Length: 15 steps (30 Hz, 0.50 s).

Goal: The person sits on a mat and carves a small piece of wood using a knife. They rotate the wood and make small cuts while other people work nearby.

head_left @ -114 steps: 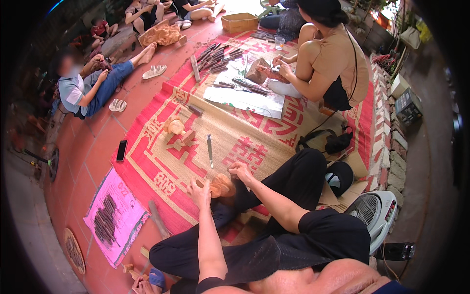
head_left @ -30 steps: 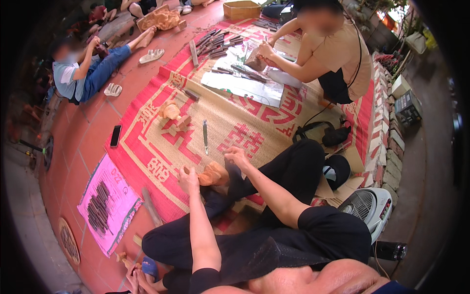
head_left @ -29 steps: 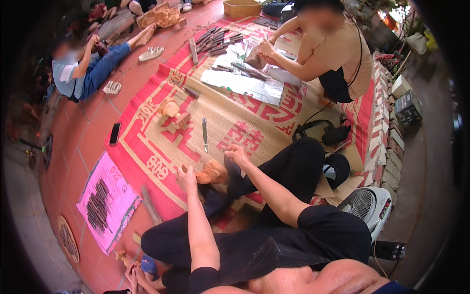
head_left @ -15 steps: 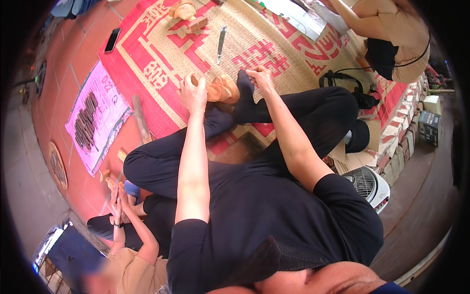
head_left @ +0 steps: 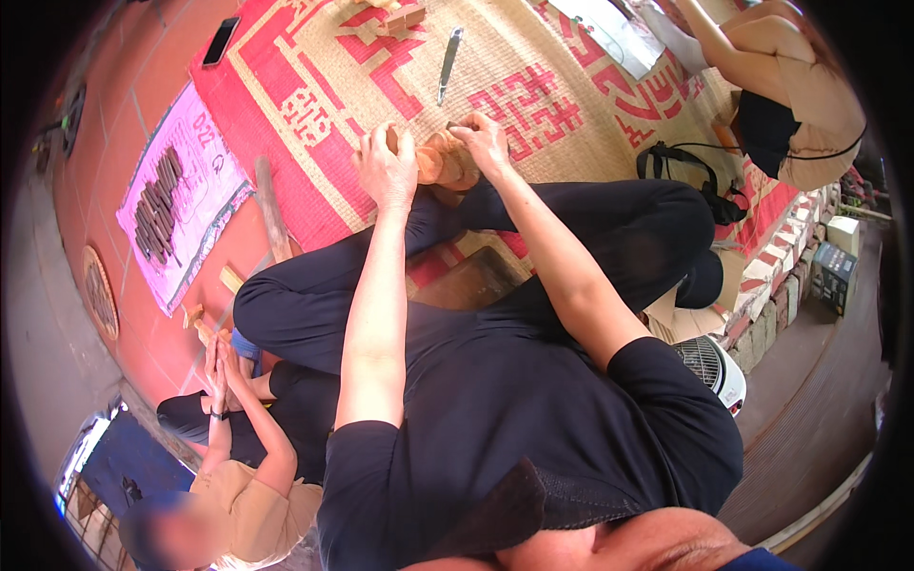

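- One carved orange-brown wooden piece (head_left: 444, 164) sits in the upper middle of my view, between the left hand (head_left: 386, 169) and the right hand (head_left: 484, 145), at the inner ends of the folded, dark-clad legs (head_left: 609, 214).
- I see the left hand half curled at the carving's left side, with a gap between thumb and fingers; I can't say whether it grips the wood.
- I see the right hand with thumb and fingers drawn together at the carving's upper right. Something small and dark shows at its fingertips, too small for me to name, and I can't judge how firmly it holds anything.
- Above them, I find a slim metal-bladed tool (head_left: 449, 65) lying on the red-and-straw woven mat (head_left: 533, 48), apart from both hands.
- Near the top edge I have a brown wooden block (head_left: 401, 19), and at upper left a dark smartphone (head_left: 221, 41).
- Left of centre, I make out a pink sheet (head_left: 202, 157) bearing a row of dark, slender tools (head_left: 158, 205), with a wooden stick (head_left: 272, 209) beside it.
- At lower left, a co-worker (head_left: 252, 514) has both hands pressed around a small wooden carving (head_left: 194, 316).
- At upper right I catch another seated person (head_left: 804, 105); below, a white-rimmed fan (head_left: 709, 369) stands partly hidden behind the wearer's sleeve.
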Tool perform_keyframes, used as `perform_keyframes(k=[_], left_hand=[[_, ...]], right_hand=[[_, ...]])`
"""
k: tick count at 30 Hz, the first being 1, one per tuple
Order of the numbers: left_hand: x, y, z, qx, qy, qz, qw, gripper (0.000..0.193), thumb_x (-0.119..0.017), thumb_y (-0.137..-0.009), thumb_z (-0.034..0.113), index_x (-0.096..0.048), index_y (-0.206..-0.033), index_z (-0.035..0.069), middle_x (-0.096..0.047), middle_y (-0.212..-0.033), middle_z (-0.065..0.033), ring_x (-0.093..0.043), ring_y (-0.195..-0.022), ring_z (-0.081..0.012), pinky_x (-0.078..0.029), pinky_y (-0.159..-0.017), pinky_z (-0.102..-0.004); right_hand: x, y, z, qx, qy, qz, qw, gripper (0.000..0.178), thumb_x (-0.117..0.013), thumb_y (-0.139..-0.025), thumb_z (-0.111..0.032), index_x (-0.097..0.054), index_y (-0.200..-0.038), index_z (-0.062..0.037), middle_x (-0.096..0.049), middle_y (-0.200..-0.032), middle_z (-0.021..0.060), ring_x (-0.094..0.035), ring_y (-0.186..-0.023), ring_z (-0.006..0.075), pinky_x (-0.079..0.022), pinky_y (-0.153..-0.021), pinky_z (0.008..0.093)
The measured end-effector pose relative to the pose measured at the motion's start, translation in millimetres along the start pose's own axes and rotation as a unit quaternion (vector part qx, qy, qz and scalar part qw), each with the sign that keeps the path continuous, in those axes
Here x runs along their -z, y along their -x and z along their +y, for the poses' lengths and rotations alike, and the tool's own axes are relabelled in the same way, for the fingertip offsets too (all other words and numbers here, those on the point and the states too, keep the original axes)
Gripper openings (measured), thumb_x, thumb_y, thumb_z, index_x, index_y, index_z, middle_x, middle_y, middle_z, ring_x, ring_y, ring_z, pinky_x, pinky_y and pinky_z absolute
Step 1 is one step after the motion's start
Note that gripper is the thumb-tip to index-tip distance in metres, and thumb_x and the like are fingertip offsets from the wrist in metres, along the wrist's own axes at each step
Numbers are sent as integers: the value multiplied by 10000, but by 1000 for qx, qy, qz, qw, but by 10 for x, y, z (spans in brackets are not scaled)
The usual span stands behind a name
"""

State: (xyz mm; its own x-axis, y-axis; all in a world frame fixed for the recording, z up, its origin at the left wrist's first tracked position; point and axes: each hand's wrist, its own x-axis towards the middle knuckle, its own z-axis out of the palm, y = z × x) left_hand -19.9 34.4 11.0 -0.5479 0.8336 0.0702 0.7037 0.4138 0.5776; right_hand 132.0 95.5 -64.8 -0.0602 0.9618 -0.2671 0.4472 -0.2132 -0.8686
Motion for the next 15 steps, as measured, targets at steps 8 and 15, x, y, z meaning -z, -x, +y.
perform_keyframes(k=[8, 15], left_hand=[[-12, -10, 38, 4, 11, 9, 1000, 293, -597, -847, 333, -648, -1089, 176, -625, -1057, -83, -560, -1001, -323, -431, -908, -425], [-15, 53, -48, 10, 22, 10, 1000, 307, -600, -844, 344, -640, -1098, 176, -622, -1092, -95, -554, -1018, -326, -427, -912, -431]], right_hand=[[-242, -171, 49, 30, 147, 33, 988, 245, -744, -709, -282, -696, -840, -80, -676, -809, 133, -646, -834, 313, -485, -763, 409], [-215, -55, 54, 45, 111, 2, 993, 267, -769, -688, -287, -710, -843, -78, -684, -832, 131, -656, -825, 298, -487, -759, 394]])
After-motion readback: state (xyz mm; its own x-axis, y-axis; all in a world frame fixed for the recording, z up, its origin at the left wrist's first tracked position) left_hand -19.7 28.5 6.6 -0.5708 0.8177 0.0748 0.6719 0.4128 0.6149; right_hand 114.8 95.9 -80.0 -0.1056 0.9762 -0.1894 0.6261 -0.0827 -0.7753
